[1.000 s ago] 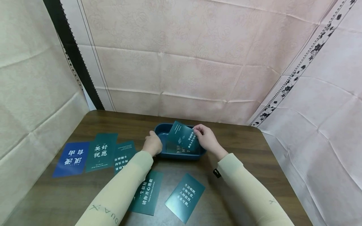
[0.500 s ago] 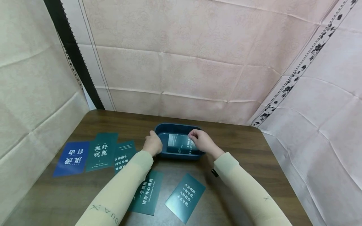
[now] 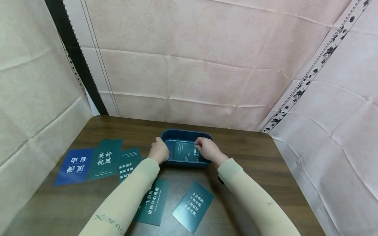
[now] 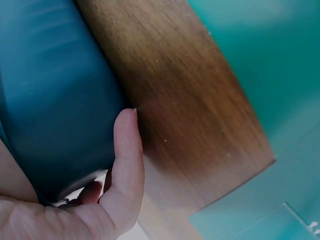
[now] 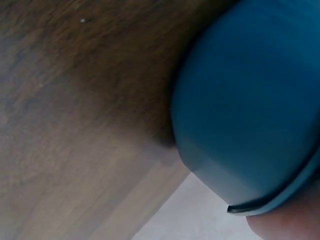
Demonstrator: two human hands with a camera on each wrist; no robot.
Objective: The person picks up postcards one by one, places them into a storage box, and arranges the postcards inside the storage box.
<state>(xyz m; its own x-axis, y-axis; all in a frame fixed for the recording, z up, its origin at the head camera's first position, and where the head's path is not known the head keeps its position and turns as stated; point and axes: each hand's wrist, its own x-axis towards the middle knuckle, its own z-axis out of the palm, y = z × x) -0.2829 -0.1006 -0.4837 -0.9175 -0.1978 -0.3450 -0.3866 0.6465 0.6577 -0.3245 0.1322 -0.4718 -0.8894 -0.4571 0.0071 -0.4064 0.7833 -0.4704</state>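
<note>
A dark blue tray [image 3: 189, 165] stands near the table's far edge. My left hand [image 3: 159, 150] grips its left end. In the left wrist view the thumb of my left hand [image 4: 127, 170] lies along the outer wall of the tray [image 4: 55, 100]. Inside the tray lies a dark green card [image 3: 184, 151] with white print. My right hand [image 3: 208, 150] reaches over the tray's right end and pinches that card at its right side; the fingertips are partly hidden. The right wrist view shows mostly the outside of the tray [image 5: 245, 110], with a bit of hand at the lower right.
On the left of the wooden table [image 3: 251, 157] lie a blue card [image 3: 75, 165], a green card [image 3: 105, 159] and another green card [image 3: 128, 160]. Nearer are a green card [image 3: 155, 203] partly under the left forearm, and a tilted green card [image 3: 193, 206]. Cloth hangs behind.
My right hand has lowered the green card from a tilted position above the tray into it, then shifted slightly left. My left hand has kept its place on the tray.
</note>
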